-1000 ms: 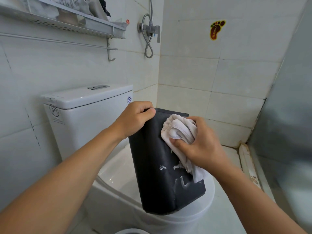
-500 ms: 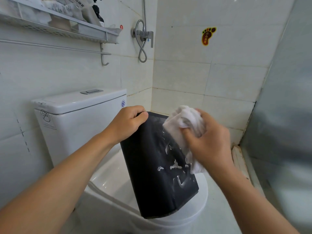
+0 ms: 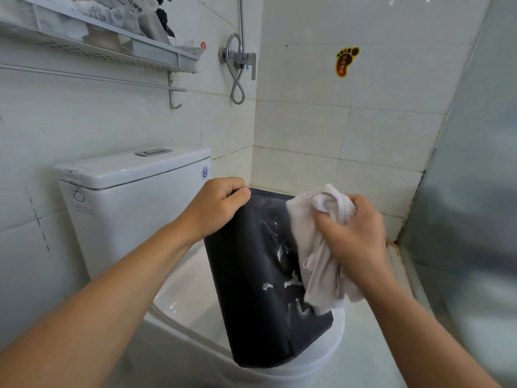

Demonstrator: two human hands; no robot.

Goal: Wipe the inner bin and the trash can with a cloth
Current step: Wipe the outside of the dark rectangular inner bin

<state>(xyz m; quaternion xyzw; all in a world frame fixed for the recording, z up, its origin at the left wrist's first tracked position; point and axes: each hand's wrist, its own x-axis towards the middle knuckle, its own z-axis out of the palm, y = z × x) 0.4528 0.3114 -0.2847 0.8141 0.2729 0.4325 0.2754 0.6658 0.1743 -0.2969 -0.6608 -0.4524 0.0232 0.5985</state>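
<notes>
A black inner bin [image 3: 251, 289] stands tilted on the toilet bowl [image 3: 190, 298] rim. The left hand [image 3: 216, 207] grips its top edge; the right hand [image 3: 354, 233] presses a bunched white cloth [image 3: 313, 247] against its side.

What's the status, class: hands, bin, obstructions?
Left hand grips black bin rim. Right hand presses cloth on bin's side. Foam streaks remain; nothing obstructing.

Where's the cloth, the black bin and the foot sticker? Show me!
cloth [image 3: 313, 239]: head view, on its bunched white middle.
black bin [image 3: 251, 289]: head view, on its dark front side.
foot sticker [image 3: 344, 63]: head view, on the sticker's red sole.
</notes>
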